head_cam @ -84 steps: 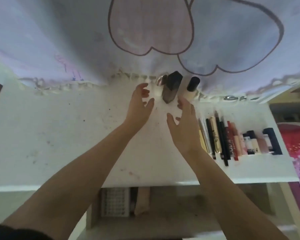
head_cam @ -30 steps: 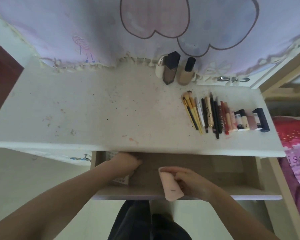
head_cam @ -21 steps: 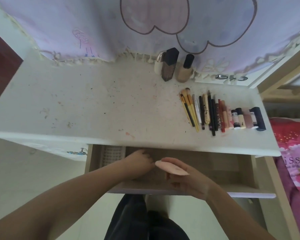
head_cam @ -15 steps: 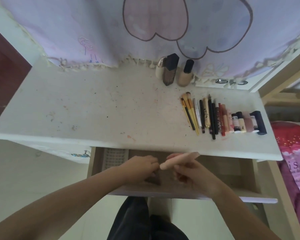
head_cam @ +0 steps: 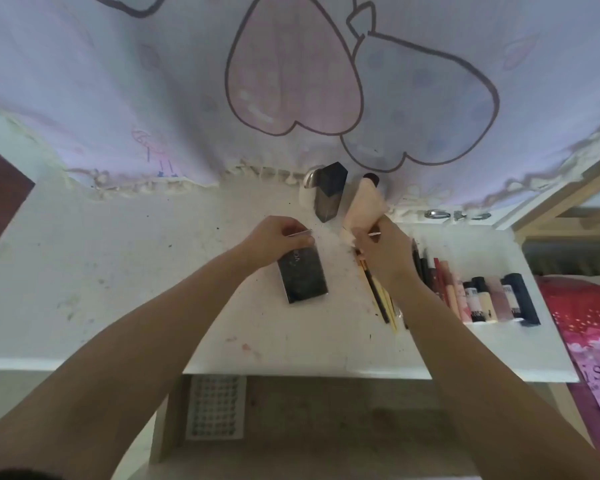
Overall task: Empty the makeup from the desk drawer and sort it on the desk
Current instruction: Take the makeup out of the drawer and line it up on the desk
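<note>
Sorting: both hands work on the desk (head_cam: 118,258), each setting down one item of makeup near the dark bottle (head_cam: 329,192) at the back edge.
Left hand: the left hand (head_cam: 274,239) pinches the far end of a black case (head_cam: 302,273) between thumb and curled fingers; the case lies flat just in front of the dark bottle.
Right hand: the right hand (head_cam: 381,252) grips the lower end of a pink tube (head_cam: 362,206), which stands tilted just right of the dark bottle.
Case, handling: judged stiff, flat and light, with a smooth, probably slippery lid; best held by its two long edges, not its face.
Tube, handling: looks soft and squeezable, wedge-shaped with a dark cap; a hold low on the body should do, without pressing hard.
Row: brushes, pencils and lipsticks (head_cam: 471,296) lie side by side, right of the dark bottle and nearer the front edge; slim, hard and likely to roll.
Drawer: the drawer (head_cam: 326,427) stands open under the desk, front of the dark bottle; a white dotted sheet (head_cam: 215,407) is left at its left end.
Desk surface: white, scuffed, speckled with dark marks.
</note>
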### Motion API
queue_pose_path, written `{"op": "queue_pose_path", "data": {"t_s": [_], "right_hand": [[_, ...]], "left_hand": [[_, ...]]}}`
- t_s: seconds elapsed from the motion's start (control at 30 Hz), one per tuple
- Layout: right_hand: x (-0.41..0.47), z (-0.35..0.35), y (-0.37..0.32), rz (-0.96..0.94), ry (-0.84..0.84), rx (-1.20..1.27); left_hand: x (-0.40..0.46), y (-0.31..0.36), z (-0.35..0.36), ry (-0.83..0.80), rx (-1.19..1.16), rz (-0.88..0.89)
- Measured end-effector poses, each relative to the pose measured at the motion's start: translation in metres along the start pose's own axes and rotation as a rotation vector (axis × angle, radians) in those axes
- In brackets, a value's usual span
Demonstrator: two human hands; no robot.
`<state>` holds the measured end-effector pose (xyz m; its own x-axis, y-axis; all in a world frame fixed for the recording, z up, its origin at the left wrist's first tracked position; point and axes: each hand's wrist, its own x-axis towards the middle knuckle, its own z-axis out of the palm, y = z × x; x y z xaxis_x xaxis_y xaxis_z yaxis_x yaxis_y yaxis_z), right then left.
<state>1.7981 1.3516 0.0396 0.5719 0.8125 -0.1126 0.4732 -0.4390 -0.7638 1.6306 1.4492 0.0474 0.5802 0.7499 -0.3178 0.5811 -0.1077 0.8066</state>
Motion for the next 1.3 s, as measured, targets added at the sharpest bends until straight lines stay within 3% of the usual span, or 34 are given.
{"op": "queue_pose_path", "data": {"t_s": [0.17, 0.33, 0.5, 0.63, 0.7, 0.83, 0.9, 0.97, 1.1, 1.3], "right_hand": [[0.03, 0.029, 0.006, -0.023, 0.082, -0.103], [0.034, 0.037, 0.012, 0.012, 0.099, -0.127], [0.017, 0.028, 0.005, 0.013, 0.121, -0.056], [-0.047, 0.014, -0.005, -0.078, 0.148, 0.058], [-0.103, 0.019, -0.003, -0.204, -0.01, 0.075], [-0.196, 0.074, 0.016, -0.288, -0.58, -0.127], [-0.207, 0.114, 0.03, -0.131, -0.787, -0.228], [-0.205, 0.147, 0.037, 0.09, -0.843, -0.192], [-0.197, 0.192, 0.043, 0.511, -0.64, 0.017], [-0.194, 0.199, 0.046, 0.654, -0.617, 0.209]], "left_hand": [[0.053, -0.017, 0.028, -0.04, 0.158, 0.072], [0.06, -0.041, 0.052, 0.241, 0.497, 0.254], [0.031, -0.049, 0.047, 0.35, 0.365, 0.215], [-0.066, -0.062, 0.022, 0.407, 0.19, 0.217], [-0.133, -0.081, 0.018, 0.385, 0.156, 0.148], [-0.217, -0.133, 0.041, 0.221, 0.193, -0.182], [-0.217, -0.162, 0.057, 0.136, 0.291, -0.314], [-0.202, -0.177, 0.067, 0.071, 0.347, -0.522], [-0.175, -0.177, 0.083, 0.138, 0.18, -0.753], [-0.17, -0.198, 0.08, 0.168, -0.041, -0.819]]}}
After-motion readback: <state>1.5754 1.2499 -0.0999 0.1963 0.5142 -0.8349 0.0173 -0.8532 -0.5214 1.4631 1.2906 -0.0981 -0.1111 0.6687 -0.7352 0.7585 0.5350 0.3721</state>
